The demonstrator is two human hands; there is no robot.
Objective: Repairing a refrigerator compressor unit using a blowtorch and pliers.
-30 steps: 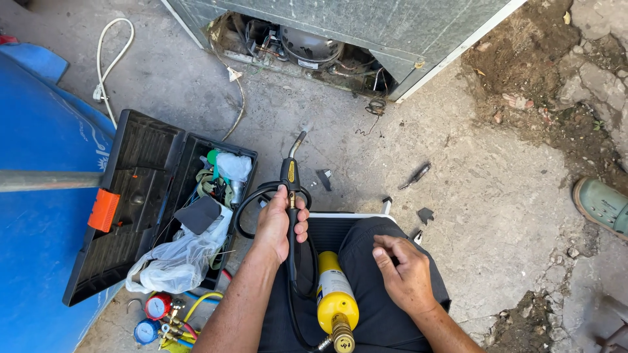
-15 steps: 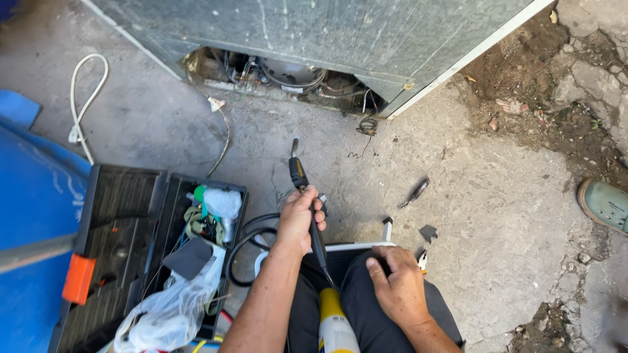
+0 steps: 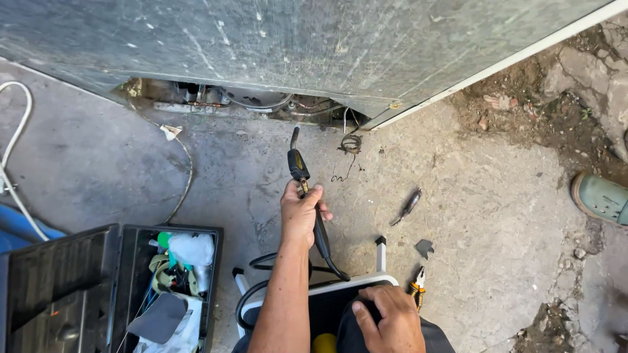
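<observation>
My left hand (image 3: 301, 216) grips the black handle of a gas torch (image 3: 299, 163), whose nozzle points up toward the open bottom compartment (image 3: 242, 101) of a grey metal appliance. A black hose (image 3: 261, 287) runs from the torch back toward me. Lower down, my right hand (image 3: 389, 320) rests palm down on dark cloth at the edge of a white-framed stool (image 3: 379, 261). A yellow cylinder top (image 3: 325, 343) shows between my arms at the bottom edge.
An open black toolbox (image 3: 111, 287) with rags and tools lies at lower left. Pliers (image 3: 418, 287), a small dark tool (image 3: 407, 206) and a metal scrap (image 3: 424, 248) lie on the concrete. A coiled wire (image 3: 351, 144), a white cable (image 3: 13, 170) and a green shoe (image 3: 602, 196) are nearby.
The view has moved closer to the appliance. My left hand has pushed the torch forward toward the bottom compartment. The yellow cylinder has slid almost out of view.
</observation>
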